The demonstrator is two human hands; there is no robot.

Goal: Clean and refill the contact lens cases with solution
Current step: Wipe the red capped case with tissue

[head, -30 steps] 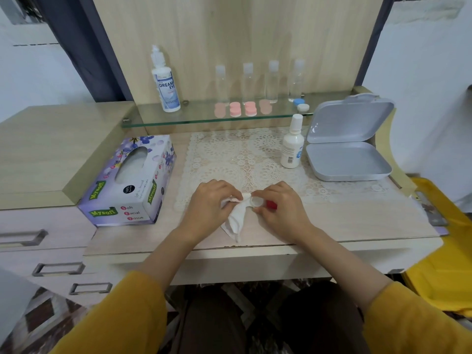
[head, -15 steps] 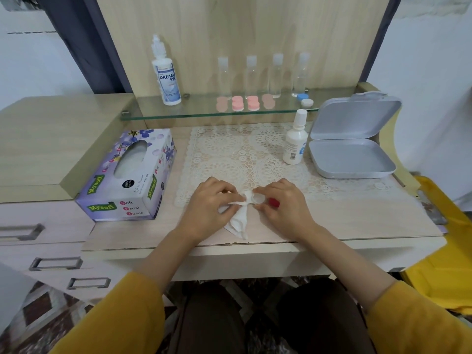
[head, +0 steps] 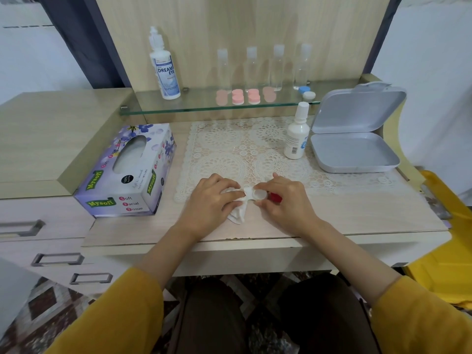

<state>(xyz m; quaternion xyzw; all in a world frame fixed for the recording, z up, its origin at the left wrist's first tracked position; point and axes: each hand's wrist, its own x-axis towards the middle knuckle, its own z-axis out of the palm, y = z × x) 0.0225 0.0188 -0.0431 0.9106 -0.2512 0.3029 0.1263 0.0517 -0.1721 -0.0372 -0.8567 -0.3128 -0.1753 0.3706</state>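
Dead centre of the frame sits the contact lens case (head: 258, 194), a white well facing up, with a red cap (head: 275, 198) showing at its right end. The right hand (head: 288, 204) pinches the case, fingers curled round it from the right. The left hand (head: 212, 201) grips a crumpled white tissue (head: 238, 213), and the tissue's bunched end presses right against the left end of the case while the rest trails down toward the desk's front edge. Both hands hover low over the near edge of the lace mat (head: 242, 152), which covers the middle of the pale wooden desk (head: 357, 208).

Moving out, right of centre on the mat stands a small white bottle (head: 296, 135), cap on, upright. Just beside it, a grey hinged box (head: 355, 152) lies with its lid up. On the left, a purple floral tissue box (head: 125, 172) sits at an angle.

Up in the top half, a glass shelf (head: 199, 107) carries a Dream Eye solution bottle (head: 164, 70) at its left end. Four clear capped bottles (head: 251, 67) stand in a row, with pink lens cases (head: 245, 96) in front of them. A blue-and-white lens case (head: 306, 92) rests at the shelf's right end. Yellow sleeves (head: 122, 318) frame the bottom corners.
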